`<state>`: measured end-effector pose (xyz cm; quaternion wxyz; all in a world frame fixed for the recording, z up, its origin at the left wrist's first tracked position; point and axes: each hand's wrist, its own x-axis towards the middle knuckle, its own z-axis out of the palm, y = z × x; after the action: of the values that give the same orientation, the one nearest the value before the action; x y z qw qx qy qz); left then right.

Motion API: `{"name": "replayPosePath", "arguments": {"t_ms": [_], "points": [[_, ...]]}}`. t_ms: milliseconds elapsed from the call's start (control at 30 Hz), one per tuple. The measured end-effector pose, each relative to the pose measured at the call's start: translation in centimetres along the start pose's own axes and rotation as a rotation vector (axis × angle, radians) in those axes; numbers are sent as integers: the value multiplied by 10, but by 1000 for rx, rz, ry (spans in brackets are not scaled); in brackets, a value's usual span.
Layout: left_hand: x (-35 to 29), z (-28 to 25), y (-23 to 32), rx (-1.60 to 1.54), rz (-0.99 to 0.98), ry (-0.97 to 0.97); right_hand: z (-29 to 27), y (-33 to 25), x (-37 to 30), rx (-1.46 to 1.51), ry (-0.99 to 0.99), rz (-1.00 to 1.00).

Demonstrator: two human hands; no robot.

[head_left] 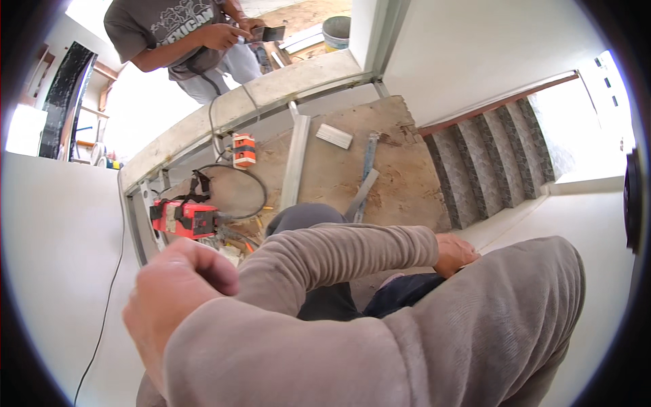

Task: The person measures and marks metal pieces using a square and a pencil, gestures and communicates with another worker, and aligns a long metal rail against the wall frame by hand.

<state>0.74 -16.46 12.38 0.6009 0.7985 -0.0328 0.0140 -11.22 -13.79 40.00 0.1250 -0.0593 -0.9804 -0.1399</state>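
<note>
My forearms, in grey-brown sleeves, cross in front of me. My right hand (173, 295) is at the left, its fingers curled in and no object showing in them. My left hand (456, 255) reaches across to the right, against the bend of my right sleeve (502, 292); the sleeve hides its fingertips. Beyond my right hand, a red welding machine (186, 218) with black straps sits on the floor. A dark cloth (407, 293) shows below my left forearm.
Ahead, the dusty floor board (400, 183) carries a metal channel (296, 159), a pale ribbed block (334, 136), a bluish metal bar (369, 159) and an orange box (244, 150). Cables run beside the welder. Stairs (488, 159) lie right; another person (183, 41) stands past the ledge, near a bucket (336, 32).
</note>
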Motion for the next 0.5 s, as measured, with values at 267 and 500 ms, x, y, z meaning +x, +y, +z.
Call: {"name": "replayPosePath", "arguments": {"t_ms": [267, 500], "points": [[-11, -6, 24, -448, -44, -188, 22, 6, 12, 457, -46, 412], [-27, 18, 46, -249, 162, 10, 132, 20, -157, 569, 82, 1412]]}}
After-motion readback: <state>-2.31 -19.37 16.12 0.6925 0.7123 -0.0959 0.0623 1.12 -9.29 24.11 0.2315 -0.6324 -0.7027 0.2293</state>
